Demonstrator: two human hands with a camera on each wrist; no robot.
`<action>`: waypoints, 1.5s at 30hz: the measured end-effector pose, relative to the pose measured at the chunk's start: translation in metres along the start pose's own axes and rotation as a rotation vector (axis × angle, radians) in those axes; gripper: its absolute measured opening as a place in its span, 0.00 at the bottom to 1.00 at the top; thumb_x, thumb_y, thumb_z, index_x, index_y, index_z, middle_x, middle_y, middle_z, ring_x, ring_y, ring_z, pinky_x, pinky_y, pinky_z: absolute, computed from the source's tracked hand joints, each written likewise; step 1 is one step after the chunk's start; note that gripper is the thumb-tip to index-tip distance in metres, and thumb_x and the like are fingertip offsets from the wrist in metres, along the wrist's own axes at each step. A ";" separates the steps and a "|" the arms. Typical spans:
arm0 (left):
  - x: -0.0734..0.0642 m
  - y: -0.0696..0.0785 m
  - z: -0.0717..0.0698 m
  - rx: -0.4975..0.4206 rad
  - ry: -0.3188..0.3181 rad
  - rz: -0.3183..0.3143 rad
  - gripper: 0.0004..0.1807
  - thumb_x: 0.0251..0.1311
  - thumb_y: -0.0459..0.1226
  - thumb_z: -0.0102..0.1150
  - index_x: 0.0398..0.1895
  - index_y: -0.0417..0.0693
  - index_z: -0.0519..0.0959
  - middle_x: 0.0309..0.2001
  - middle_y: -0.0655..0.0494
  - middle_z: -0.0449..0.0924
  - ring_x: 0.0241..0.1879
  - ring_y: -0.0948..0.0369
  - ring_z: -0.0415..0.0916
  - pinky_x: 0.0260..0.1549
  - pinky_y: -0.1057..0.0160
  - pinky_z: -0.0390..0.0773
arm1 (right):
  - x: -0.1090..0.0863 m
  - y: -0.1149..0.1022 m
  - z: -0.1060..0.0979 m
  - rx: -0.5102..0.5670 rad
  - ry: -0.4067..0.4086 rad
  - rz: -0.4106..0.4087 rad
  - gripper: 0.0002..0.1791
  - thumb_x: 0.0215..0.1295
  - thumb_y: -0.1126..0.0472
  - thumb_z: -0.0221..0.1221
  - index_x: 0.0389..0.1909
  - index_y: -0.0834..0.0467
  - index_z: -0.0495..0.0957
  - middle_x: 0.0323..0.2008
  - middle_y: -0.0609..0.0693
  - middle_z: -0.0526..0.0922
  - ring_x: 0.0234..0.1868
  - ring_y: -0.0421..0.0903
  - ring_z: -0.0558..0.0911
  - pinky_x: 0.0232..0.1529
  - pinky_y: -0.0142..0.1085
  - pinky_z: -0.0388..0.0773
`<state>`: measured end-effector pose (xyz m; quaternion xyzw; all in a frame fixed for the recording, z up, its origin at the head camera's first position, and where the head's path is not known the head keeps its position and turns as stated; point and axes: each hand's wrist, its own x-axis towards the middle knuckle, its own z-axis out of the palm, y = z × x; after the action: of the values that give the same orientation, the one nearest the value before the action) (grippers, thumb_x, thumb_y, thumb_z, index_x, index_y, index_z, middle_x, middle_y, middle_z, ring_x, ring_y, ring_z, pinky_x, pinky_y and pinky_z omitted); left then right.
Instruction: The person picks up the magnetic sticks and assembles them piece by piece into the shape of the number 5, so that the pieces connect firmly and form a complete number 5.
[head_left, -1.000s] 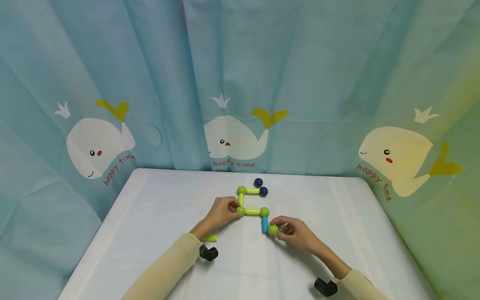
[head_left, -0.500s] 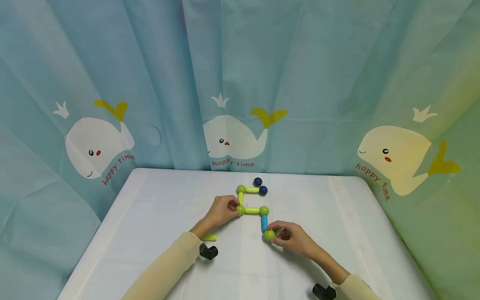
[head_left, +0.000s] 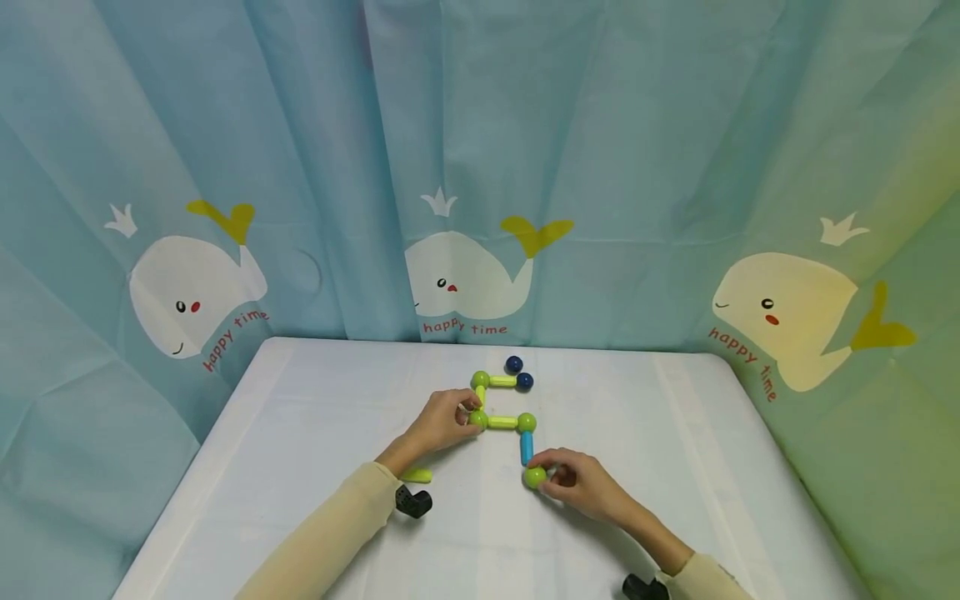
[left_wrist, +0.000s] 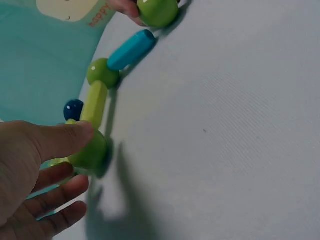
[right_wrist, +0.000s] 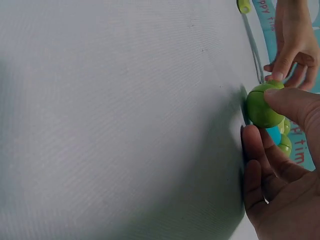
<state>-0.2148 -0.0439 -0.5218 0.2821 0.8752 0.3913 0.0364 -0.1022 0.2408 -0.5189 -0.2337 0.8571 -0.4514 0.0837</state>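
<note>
A zigzag of toy rods and balls lies on the white table [head_left: 360,400]. My left hand [head_left: 445,421] pinches the green ball [left_wrist: 92,151] at its left corner between thumb and fingers. From that corner one yellow-green rod [head_left: 502,422] runs right to another green ball [head_left: 527,422], where a blue rod [head_left: 527,447] points back toward me. Near the blue rod's free end, my right hand [head_left: 583,483] holds a loose green ball [head_left: 534,477] by thumb and fingertips. The left wrist view shows a small gap between this ball and the blue rod [left_wrist: 132,50].
Farther back, another green ball [head_left: 480,380] joins a yellow-green rod [head_left: 502,382] ending in a dark blue ball [head_left: 525,382]. A second dark blue ball [head_left: 513,364] sits just behind. A loose yellow-green rod [head_left: 417,476] lies partly behind the left forearm. A whale-print curtain [head_left: 630,167] hangs behind.
My right hand has moved the green ball from beside the blue rod, left and toward me, to just off its near end. The left hand stays on its corner ball.
</note>
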 end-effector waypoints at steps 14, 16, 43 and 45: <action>0.016 0.046 -0.001 0.175 -0.249 0.167 0.28 0.59 0.33 0.74 0.64 0.53 0.78 0.59 0.51 0.81 0.56 0.55 0.78 0.52 0.60 0.78 | -0.003 0.002 0.002 0.015 0.010 -0.033 0.17 0.67 0.67 0.66 0.56 0.60 0.82 0.50 0.56 0.85 0.35 0.38 0.80 0.35 0.32 0.80; 0.020 0.050 0.002 0.200 -0.289 0.191 0.28 0.60 0.32 0.73 0.64 0.53 0.78 0.57 0.53 0.81 0.55 0.57 0.78 0.53 0.62 0.78 | -0.003 0.003 0.002 0.009 0.017 -0.044 0.17 0.67 0.68 0.66 0.56 0.60 0.82 0.50 0.56 0.85 0.34 0.38 0.80 0.35 0.31 0.80; 0.024 0.061 0.042 0.323 -0.396 0.256 0.16 0.64 0.31 0.69 0.53 0.53 0.86 0.40 0.63 0.85 0.35 0.68 0.75 0.36 0.74 0.72 | -0.008 -0.001 0.006 -0.048 0.052 -0.040 0.16 0.66 0.68 0.66 0.54 0.60 0.83 0.48 0.55 0.86 0.34 0.36 0.80 0.35 0.32 0.80; 0.024 0.061 0.044 0.328 -0.389 0.267 0.14 0.64 0.33 0.69 0.51 0.53 0.87 0.41 0.64 0.85 0.36 0.68 0.76 0.38 0.74 0.73 | -0.008 -0.001 0.006 -0.047 0.056 -0.043 0.16 0.66 0.68 0.67 0.54 0.60 0.83 0.48 0.55 0.86 0.33 0.36 0.80 0.34 0.32 0.80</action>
<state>-0.1943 0.0302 -0.5055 0.4668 0.8584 0.1844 0.1058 -0.0930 0.2396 -0.5221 -0.2411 0.8644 -0.4391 0.0445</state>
